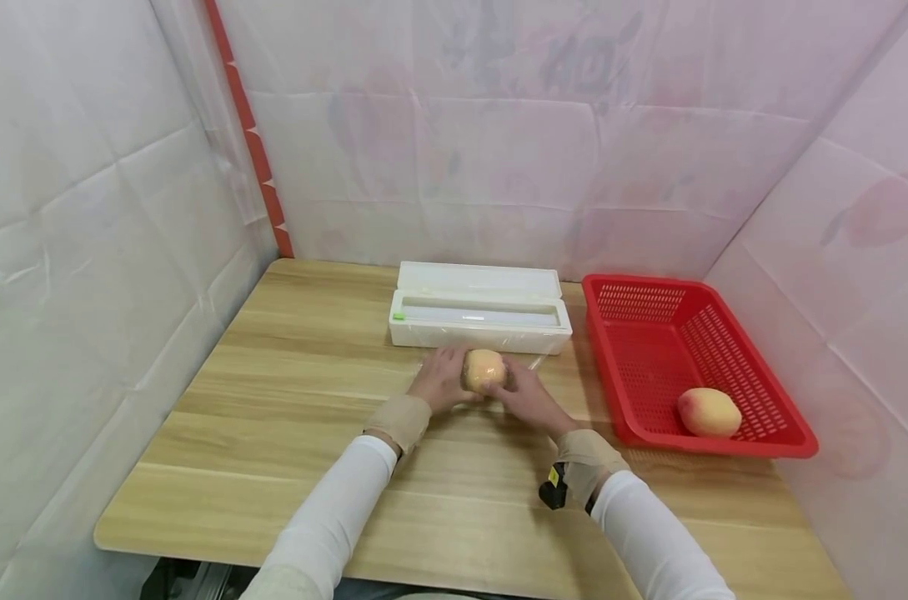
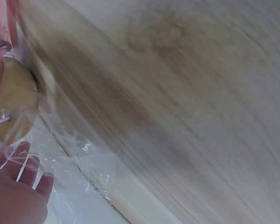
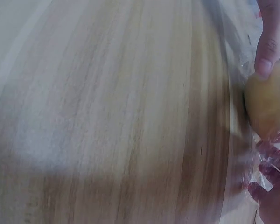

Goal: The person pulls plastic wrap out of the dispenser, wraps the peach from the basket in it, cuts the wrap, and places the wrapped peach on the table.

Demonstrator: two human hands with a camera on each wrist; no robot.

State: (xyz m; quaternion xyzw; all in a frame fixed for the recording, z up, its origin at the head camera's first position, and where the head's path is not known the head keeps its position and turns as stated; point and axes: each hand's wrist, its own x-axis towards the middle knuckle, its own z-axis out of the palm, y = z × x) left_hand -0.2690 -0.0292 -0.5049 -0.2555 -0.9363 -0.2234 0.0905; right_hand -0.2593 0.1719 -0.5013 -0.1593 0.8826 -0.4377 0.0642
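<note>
A pale yellow peach (image 1: 485, 370) is between both hands in front of the white box, with clear plastic film (image 2: 86, 148) around it. My left hand (image 1: 440, 382) holds its left side; in the left wrist view the fingers (image 2: 31, 167) curve under the film beside the peach (image 2: 18, 100). On the other side, my right hand (image 1: 532, 402) grips the fruit. The right wrist view has a thumb (image 3: 268, 49) pressing on top of the peach (image 3: 269, 105). Film partly veils the fingertips at its lower side.
The long white box (image 1: 484, 337) stands behind the hands with its lid raised, and film stretches from its front. To the right, a red plastic basket (image 1: 611, 367) holds another peach (image 1: 709, 412). Sheeted walls border the wooden table (image 1: 273, 417).
</note>
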